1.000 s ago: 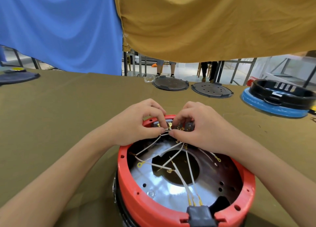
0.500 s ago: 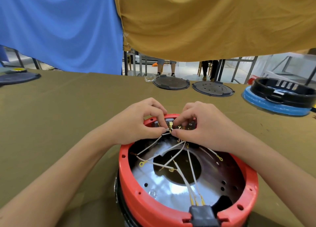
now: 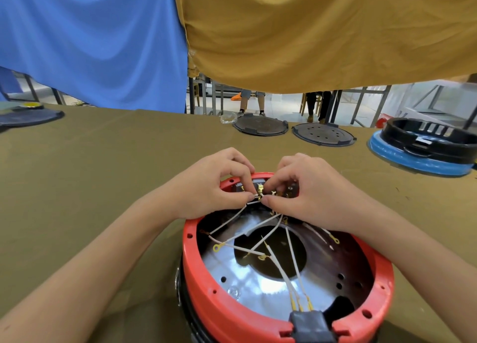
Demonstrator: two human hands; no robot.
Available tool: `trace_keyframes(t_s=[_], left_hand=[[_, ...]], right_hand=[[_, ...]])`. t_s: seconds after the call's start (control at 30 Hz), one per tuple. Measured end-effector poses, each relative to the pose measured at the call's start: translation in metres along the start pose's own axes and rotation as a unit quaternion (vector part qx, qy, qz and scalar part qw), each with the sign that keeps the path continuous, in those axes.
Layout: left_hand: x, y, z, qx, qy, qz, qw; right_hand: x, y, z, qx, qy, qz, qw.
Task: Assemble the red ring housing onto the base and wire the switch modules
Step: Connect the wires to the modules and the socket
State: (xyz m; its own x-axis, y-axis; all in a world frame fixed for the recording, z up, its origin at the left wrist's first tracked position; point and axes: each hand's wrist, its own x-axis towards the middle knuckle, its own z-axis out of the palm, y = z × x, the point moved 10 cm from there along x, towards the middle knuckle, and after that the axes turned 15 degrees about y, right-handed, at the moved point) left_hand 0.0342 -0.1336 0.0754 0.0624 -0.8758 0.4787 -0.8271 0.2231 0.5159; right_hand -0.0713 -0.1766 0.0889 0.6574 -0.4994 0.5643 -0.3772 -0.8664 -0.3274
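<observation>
The red ring sits on a black base on the table, near the front edge. At the ring's far rim both hands meet over the switch block. The left hand pinches a white wire by its end; the right hand pinches a brass connector against the block.

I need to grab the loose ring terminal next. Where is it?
In the head view, the yellow ring terminal lies inside the red ring housing, on its left side over the metal plate, nearer than both hands.
</observation>
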Motion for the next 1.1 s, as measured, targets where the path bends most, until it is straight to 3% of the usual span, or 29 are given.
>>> trace_keyframes(t_s=[0.93,1.1], left_hand=[[0.0005,-0.0019,0.0015,0.004,-0.004,-0.005,1.000],[0.0015,-0.0014,0.0009,0.007,0.006,0.000,1.000]], right_hand=[[-0.0028,-0.0059,0.0099,-0.045,-0.037,-0.041,0.997],[0.0005,-0.0032,0.0022,-0.064,0.006,-0.030,0.997]])
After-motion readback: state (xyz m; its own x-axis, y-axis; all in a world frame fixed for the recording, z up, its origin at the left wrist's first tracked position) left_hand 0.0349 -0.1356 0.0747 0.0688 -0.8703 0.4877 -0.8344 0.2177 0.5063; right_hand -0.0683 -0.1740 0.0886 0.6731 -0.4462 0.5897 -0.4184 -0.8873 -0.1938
